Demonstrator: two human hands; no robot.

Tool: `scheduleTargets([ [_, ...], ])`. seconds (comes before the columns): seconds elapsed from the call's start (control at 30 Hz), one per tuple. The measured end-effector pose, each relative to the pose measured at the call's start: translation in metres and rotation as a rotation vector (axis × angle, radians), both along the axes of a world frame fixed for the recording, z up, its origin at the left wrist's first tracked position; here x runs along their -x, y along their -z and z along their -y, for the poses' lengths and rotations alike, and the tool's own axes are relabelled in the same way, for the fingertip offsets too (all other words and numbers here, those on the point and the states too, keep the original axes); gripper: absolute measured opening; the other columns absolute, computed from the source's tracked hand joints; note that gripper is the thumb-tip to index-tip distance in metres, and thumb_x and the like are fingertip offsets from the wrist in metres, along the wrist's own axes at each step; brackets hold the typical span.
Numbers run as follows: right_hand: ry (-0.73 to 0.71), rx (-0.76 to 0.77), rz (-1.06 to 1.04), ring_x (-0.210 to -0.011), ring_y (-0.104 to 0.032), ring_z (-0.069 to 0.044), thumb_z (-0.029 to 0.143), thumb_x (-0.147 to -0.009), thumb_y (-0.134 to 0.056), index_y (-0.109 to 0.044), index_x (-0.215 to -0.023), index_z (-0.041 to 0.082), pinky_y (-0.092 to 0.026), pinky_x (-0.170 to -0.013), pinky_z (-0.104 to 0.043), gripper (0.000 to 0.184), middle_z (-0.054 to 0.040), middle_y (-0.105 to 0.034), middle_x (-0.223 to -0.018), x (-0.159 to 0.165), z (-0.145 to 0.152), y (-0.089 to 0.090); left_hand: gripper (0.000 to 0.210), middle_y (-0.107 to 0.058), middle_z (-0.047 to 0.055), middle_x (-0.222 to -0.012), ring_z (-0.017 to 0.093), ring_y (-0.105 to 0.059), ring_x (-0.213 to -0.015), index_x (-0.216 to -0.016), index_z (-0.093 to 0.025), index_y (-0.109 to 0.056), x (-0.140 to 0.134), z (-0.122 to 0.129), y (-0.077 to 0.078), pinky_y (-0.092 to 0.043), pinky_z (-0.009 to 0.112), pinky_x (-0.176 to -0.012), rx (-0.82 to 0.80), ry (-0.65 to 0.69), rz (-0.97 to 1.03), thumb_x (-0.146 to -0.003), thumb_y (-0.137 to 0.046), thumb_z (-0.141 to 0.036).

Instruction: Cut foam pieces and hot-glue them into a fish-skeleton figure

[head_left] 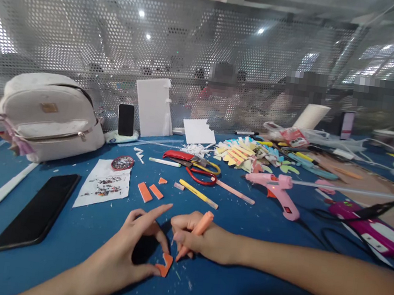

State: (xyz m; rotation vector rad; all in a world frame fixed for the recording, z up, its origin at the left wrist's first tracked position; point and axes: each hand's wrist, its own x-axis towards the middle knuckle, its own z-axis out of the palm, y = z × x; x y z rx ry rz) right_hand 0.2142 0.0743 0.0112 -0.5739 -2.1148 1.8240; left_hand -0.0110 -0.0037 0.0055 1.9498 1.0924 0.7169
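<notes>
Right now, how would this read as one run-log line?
left hand: pinching orange piece | right hand: gripping orange marker, tip beside piece | nearby: yellow marker

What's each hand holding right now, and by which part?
Left hand: the small orange cutout, held at its edges between thumb and finger. Right hand: the orange marker, gripped along its barrel.

Scissors [192, 165] and glue gun [281, 191] show a workshop.

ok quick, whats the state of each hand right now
Left hand: pinching a small orange piece.
Right hand: closed around an orange marker.
</notes>
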Motion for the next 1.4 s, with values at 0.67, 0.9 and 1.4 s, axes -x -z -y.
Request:
scheduleTargets([
  [0.67,0.054,-0.055,-0.002,-0.065,-0.063,-0.015,0.069,-0.086,-0.062,-0.046,-0.070,0.020,-0.051,-0.062,-0.026,0.055,0.0058,-0.048,-0.060,0.001,0.000,0.000,0.121,-0.062,0.005,-0.113,0.031,-0.057,-0.101,-0.155,-0.035,-0.011,-0.016,0.011,0.007,-0.030,0.059,-0.106,-0.356,-0.151,-0.333,-0.065,-0.092,-0.046],
  [0.9,0.043,-0.086,0.010,-0.064,-0.064,-0.016,0.065,-0.090,-0.059,-0.044,-0.069,0.020,-0.054,-0.065,-0.029,0.052,0.0057,-0.048,-0.059,0.001,0.002,-0.002,0.127,-0.063,0.005,-0.114,0.032,-0.058,-0.100,-0.154,-0.034,-0.006,-0.022,0.013,0.002,-0.031,0.059,-0.104,-0.389,-0.148,-0.396,-0.061,-0.092,-0.032],
  [1.4,0.030,-0.114,0.032,-0.067,-0.066,-0.017,0.070,-0.090,-0.056,-0.043,-0.068,0.021,-0.051,-0.063,-0.027,0.055,0.0049,-0.050,-0.058,0.000,0.001,-0.007,0.100,-0.061,0.001,-0.099,0.026,-0.057,-0.094,-0.156,-0.034,-0.011,-0.016,0.013,0.002,-0.029,0.059,-0.107,-0.355,-0.156,-0.273,-0.073,-0.064,-0.015],
])
